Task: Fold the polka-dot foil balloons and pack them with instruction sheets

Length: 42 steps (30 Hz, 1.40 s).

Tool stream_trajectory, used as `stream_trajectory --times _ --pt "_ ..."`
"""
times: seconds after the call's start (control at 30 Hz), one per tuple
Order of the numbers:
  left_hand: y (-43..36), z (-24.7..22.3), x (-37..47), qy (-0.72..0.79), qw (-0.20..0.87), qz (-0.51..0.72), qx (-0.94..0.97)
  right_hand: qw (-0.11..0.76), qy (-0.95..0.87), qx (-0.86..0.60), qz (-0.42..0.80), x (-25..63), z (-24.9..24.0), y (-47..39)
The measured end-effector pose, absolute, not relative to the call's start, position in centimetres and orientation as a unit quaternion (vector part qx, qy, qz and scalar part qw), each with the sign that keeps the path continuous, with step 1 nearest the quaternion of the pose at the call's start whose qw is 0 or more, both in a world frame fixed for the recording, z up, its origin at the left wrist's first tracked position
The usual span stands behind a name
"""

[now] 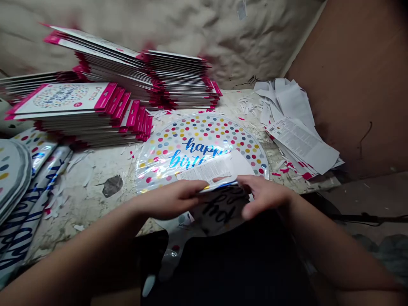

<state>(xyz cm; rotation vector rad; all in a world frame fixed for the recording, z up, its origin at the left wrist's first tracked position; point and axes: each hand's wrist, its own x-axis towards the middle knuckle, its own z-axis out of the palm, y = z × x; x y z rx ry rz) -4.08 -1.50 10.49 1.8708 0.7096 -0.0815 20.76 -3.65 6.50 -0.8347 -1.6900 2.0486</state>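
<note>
A round foil balloon [204, 131] with coloured dots and blue "happy birthday" lettering lies flat at the table's front middle. Over its lower part, my hands hold a folded foil balloon [219, 210] with dark lettering. My left hand [178, 197] grips its left edge, thumb on top. On the right side my right hand [263, 193] pinches the same foil, its thumb lower down. A printed white paper sheet [219, 168] stands just behind the fold, partly hidden by my fingers. A balloon tail hangs below the table's front edge.
Stacks of pink-edged packages [73, 97] stand at the back left. More dotted foil balloons [12, 178] lie at the far left. A loose pile of printed sheets [293, 131] is at the right, beside a brown panel [357, 93]. Paper scraps litter the table [95, 170].
</note>
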Motion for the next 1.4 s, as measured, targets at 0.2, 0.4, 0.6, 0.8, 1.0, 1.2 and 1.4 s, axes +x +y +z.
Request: stream_trajectory --times 0.2,0.4,0.6,0.8,1.0,1.2,1.4 --pt "2.6 6.8 -0.2 0.497 0.198 0.011 0.845 0.291 -0.49 -0.612 0.548 26.5 2.9 -1.0" --pt "3.5 4.0 5.9 0.267 0.129 0.003 0.955 0.419 -0.421 -0.677 0.434 32.7 0.7 -0.2" --pt "1.4 4.5 5.5 0.265 0.056 -0.046 0.961 0.454 -0.421 -0.677 0.397 32.9 0.9 -1.5" --pt "2.0 3.6 5.1 0.251 0.051 0.044 0.966 0.405 -0.52 -0.678 0.327 30.1 0.6 -1.7" --pt "4.0 2.1 5.1 0.212 0.055 0.092 0.971 0.372 -0.623 -0.667 0.17 28.6 2.1 -2.7" --pt "3.7 2.1 5.3 0.211 0.05 0.098 0.971 0.366 -0.607 -0.691 0.142 28.5 2.3 -2.6" --pt "3.5 2.6 5.3 0.188 0.04 0.16 0.968 0.357 -0.608 -0.669 0.235 27.8 3.3 -2.8"
